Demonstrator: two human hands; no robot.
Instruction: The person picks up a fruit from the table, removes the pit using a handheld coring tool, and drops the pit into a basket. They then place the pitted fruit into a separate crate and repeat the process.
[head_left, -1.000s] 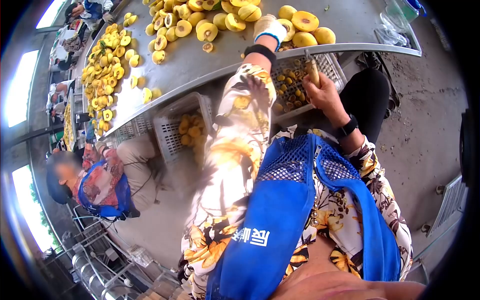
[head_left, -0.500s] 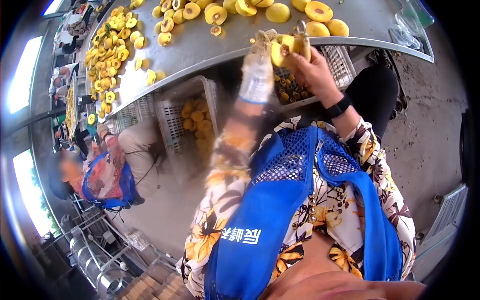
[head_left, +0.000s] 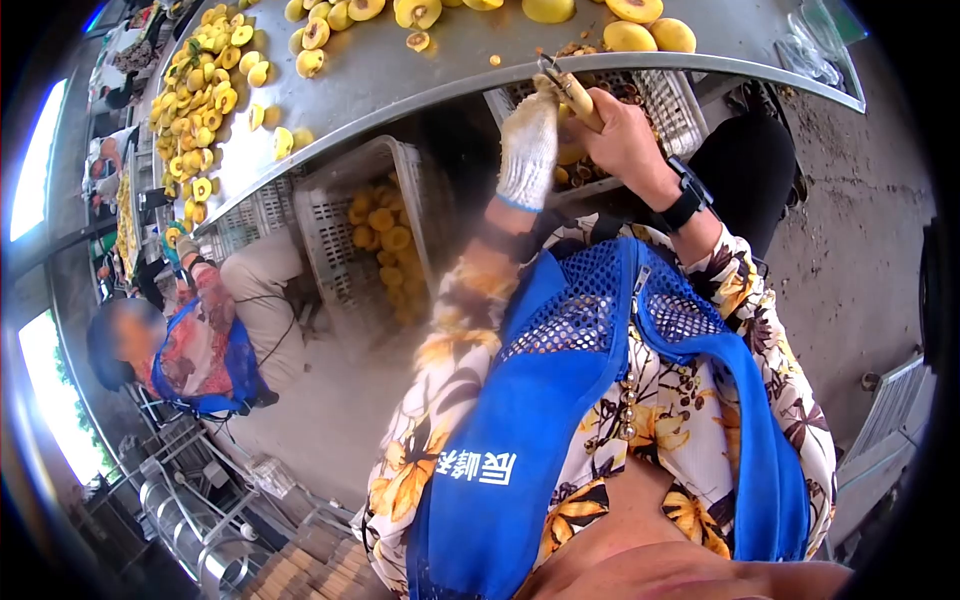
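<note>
My left hand (head_left: 528,150), in a white knit glove, is closed around a yellow fruit (head_left: 569,153) that is mostly hidden behind the glove. My bare right hand (head_left: 622,140), with a black watch on its wrist, grips a small wooden-handled tool (head_left: 572,88) whose metal tip points up at the table edge. Both hands are together just below the rim of the metal table (head_left: 400,85), above a white crate (head_left: 660,95) holding pits and scraps.
Whole and halved yellow fruits (head_left: 205,110) lie scattered along the table. A second white crate (head_left: 380,230) under the table holds yellow fruit. A seated co-worker in a blue apron (head_left: 200,345) is at the left. Dirt floor lies to the right.
My left hand took a fruit from the table top and brought it down to my right hand. The two hands now meet below the table edge, with the tool at the fruit.
</note>
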